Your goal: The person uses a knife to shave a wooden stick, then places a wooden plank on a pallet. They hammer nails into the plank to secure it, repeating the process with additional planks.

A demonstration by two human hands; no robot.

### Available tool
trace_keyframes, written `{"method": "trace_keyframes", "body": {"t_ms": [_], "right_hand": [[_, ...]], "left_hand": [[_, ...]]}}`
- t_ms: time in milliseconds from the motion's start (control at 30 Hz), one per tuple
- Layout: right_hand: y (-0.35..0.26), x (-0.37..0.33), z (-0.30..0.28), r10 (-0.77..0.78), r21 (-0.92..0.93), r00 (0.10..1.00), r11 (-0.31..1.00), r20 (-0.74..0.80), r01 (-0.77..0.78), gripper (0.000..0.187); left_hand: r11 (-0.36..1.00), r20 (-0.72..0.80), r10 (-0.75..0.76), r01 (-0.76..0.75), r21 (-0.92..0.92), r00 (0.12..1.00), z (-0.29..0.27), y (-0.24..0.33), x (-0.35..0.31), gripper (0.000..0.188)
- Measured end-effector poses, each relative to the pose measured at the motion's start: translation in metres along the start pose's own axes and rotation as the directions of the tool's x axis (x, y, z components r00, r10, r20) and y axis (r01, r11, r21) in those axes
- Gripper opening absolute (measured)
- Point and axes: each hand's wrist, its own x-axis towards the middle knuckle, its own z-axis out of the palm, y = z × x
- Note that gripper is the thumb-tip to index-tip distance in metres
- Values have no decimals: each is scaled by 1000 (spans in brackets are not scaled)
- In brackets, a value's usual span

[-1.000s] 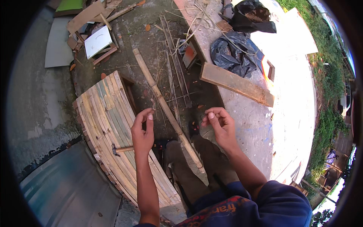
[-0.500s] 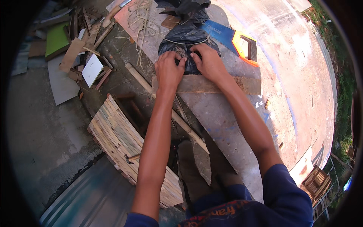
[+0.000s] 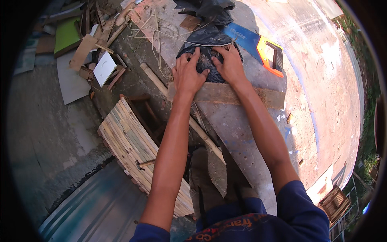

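Note:
A crumpled black plastic bag (image 3: 205,36) lies at the far end of the worn board, and its mouth faces me. A thin pale strip (image 3: 209,44) runs across it. My left hand (image 3: 188,76) grips the bag's left side, index finger stretched up toward the strip and thumb apart from it. My right hand (image 3: 229,66) has its fingers curled over the right side, near the strip. Between the hands, some brownish matter shows in the opening. Just on the near side, a flat wooden strip (image 3: 266,98) lies crosswise under my wrists.
A handsaw (image 3: 252,44) with an orange and yellow handle lies right of the bag. Left of the board are a long wooden pole (image 3: 154,78), a slatted wooden bench (image 3: 129,137) with a hammer (image 3: 144,164) on it, and a scrap pile (image 3: 105,68).
My left index finger has stretched farther up the bag, and its thumb has moved apart from it. My right fingers have curled more near the strip. The whole view has shifted slightly.

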Motion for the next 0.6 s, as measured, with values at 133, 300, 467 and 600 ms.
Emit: {"method": "trace_keyframes", "body": {"t_ms": [133, 300, 467, 600], "right_hand": [[-4, 2, -2, 12, 61, 1000, 998, 12, -12, 35], [-7, -2, -6, 23, 319, 993, 946, 113, -58, 28], [-5, -7, -1, -129, 38, 990, 991, 64, 127, 31], [0, -4, 4, -83, -7, 995, 997, -51, 82, 36]], "left_hand": [[999, -10, 30, -30, 12, 1000, 2, -1, 0, 92], [999, -26, -22, 24, 47, 999, 4, 0, 2, 92], [993, 27, -32, 29, 118, 999, 3, 2, 4, 91], [994, 19, -25, 23, 108, 1000, 1, 4, 2, 93]]}}
